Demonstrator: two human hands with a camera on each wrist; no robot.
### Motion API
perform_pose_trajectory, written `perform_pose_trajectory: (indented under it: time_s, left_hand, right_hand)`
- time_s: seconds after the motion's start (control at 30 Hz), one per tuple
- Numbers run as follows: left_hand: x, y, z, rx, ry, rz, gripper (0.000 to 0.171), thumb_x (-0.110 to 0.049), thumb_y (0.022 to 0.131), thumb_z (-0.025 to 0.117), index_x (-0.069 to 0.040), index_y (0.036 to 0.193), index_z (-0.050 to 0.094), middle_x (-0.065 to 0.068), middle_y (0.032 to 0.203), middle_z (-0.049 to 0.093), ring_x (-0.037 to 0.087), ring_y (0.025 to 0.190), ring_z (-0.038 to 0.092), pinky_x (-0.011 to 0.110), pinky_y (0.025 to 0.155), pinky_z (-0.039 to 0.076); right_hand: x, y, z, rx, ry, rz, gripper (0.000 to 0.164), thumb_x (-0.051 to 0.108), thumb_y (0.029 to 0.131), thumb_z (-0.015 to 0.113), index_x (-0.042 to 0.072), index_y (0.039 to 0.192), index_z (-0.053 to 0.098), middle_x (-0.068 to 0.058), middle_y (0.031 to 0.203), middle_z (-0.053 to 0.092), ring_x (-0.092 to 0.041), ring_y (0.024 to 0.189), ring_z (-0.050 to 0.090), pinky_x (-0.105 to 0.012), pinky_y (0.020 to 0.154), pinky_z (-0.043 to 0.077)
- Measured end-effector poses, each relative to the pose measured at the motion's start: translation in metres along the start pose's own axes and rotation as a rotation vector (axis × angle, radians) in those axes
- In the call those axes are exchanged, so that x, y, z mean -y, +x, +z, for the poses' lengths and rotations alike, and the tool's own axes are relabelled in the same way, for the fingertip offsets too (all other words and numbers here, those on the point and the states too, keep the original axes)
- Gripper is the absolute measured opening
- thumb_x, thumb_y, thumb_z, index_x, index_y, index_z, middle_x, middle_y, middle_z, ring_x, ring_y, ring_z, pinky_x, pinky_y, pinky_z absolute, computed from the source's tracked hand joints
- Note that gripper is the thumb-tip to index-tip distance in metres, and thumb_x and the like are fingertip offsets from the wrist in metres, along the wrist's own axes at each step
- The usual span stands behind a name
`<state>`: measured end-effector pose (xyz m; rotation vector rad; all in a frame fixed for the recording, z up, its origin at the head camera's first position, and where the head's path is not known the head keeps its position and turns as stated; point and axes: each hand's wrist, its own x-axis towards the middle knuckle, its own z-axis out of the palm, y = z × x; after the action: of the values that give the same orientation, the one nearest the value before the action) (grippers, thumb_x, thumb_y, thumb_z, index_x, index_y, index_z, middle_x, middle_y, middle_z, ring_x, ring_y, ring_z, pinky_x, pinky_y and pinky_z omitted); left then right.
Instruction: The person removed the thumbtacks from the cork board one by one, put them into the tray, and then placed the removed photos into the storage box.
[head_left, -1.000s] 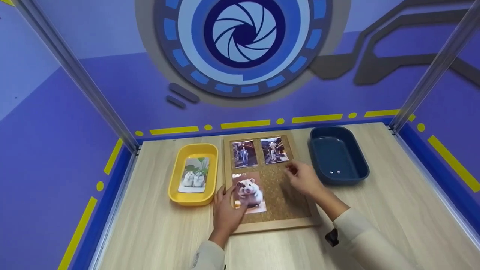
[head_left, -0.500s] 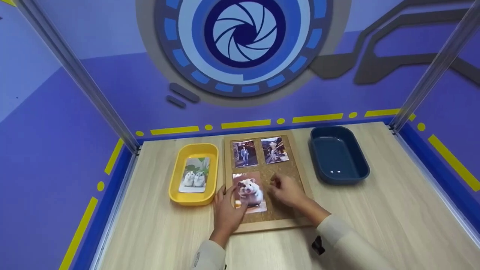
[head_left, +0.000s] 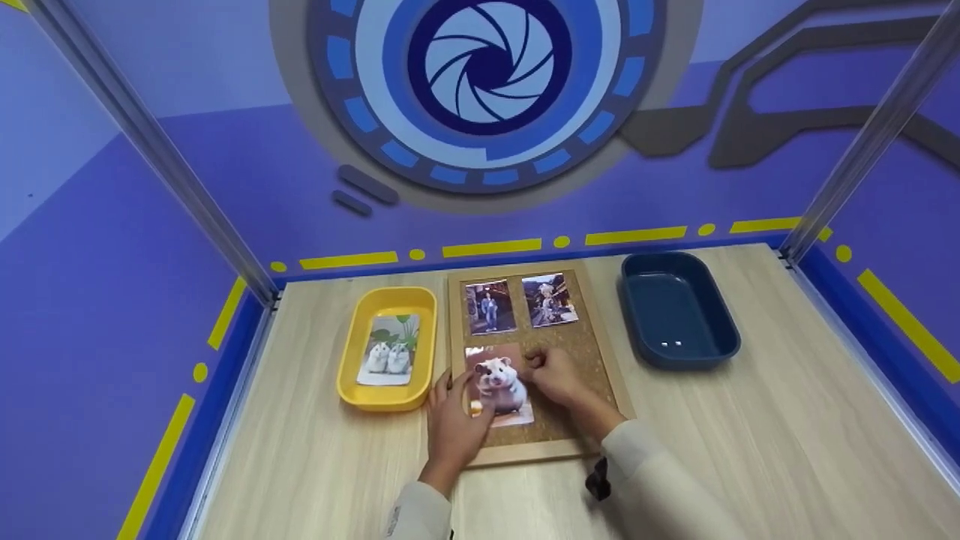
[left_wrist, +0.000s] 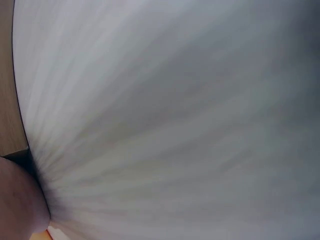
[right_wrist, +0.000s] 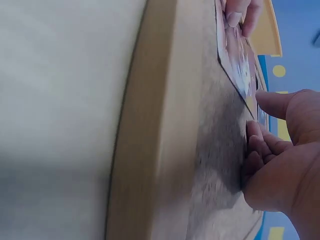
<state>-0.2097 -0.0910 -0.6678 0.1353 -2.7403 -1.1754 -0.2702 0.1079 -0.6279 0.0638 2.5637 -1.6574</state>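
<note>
A photo of a brown and white hamster (head_left: 501,386) lies on the lower left of a wood-framed cork board (head_left: 559,421). My left hand (head_left: 452,429) rests on the photo's left side with extended fingers. At the photo's upper right corner is my right hand (head_left: 561,379), its fingers bent and its thumb beside the photo's edge. In the right wrist view, the curled fingers (right_wrist: 260,147) stay close to the cork; whether anything tiny is between thumb and index finger is hidden. The left wrist view shows mostly blurred tabletop (left_wrist: 165,115).
Two photos of a person, a left one (head_left: 490,307) and a right one (head_left: 549,301), lie on the board's upper half. Left of it stands a yellow tray (head_left: 349,367) holding a photo of two hamsters (head_left: 388,351). A dark blue tray (head_left: 671,311) with two tiny bright spots stands right.
My right hand has moved from below the upper right photo, down and left across the cork, to the hamster photo's upper right corner. My left hand has stayed in place.
</note>
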Motion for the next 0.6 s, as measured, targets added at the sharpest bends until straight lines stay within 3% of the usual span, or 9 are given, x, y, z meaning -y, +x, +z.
perform_pose_trajectory:
  time_s: [0.17, 0.3, 0.47, 0.6]
  left_hand:
    - [-0.002, 0.001, 0.0, 0.004, 0.005, 0.021, 0.063, -0.038, 0.085, 0.08, -0.025, 0.145, 0.064, 0.013, 0.166, 0.045, 0.036, 0.152, 0.042, 0.06, 0.121, 0.043]
    - [-0.001, 0.0, -0.001, 0.007, 0.017, 0.01, 0.064, -0.037, 0.084, 0.079, -0.023, 0.145, 0.064, 0.013, 0.166, 0.045, 0.036, 0.152, 0.042, 0.06, 0.121, 0.043]
    - [0.001, 0.0, -0.002, 0.023, 0.009, -0.004, 0.064, -0.038, 0.086, 0.079, -0.024, 0.147, 0.063, 0.012, 0.168, 0.043, 0.035, 0.154, 0.041, 0.059, 0.124, 0.041]
    - [0.002, -0.001, -0.002, 0.017, 0.004, 0.014, 0.064, -0.037, 0.087, 0.079, -0.022, 0.147, 0.063, 0.014, 0.167, 0.044, 0.037, 0.153, 0.041, 0.06, 0.123, 0.041]
  right_hand:
    - [0.003, 0.004, 0.007, -0.027, 0.053, -0.039, 0.03, -0.01, 0.079, 0.071, -0.012, 0.109, 0.069, -0.017, 0.091, 0.071, -0.022, 0.085, 0.065, -0.033, 0.08, 0.061]
    - [-0.003, 0.009, 0.014, -0.037, 0.074, -0.103, 0.025, -0.009, 0.079, 0.065, -0.011, 0.103, 0.068, -0.011, 0.084, 0.068, -0.019, 0.077, 0.062, -0.029, 0.07, 0.058]
    - [0.009, 0.007, 0.017, -0.043, 0.065, -0.006, 0.023, -0.011, 0.079, 0.064, -0.012, 0.102, 0.066, -0.016, 0.086, 0.069, -0.017, 0.076, 0.06, -0.022, 0.065, 0.051]
    - [0.006, 0.007, 0.017, -0.051, 0.037, -0.028, 0.017, -0.012, 0.08, 0.066, -0.01, 0.097, 0.065, -0.014, 0.083, 0.066, -0.015, 0.074, 0.055, -0.022, 0.066, 0.048]
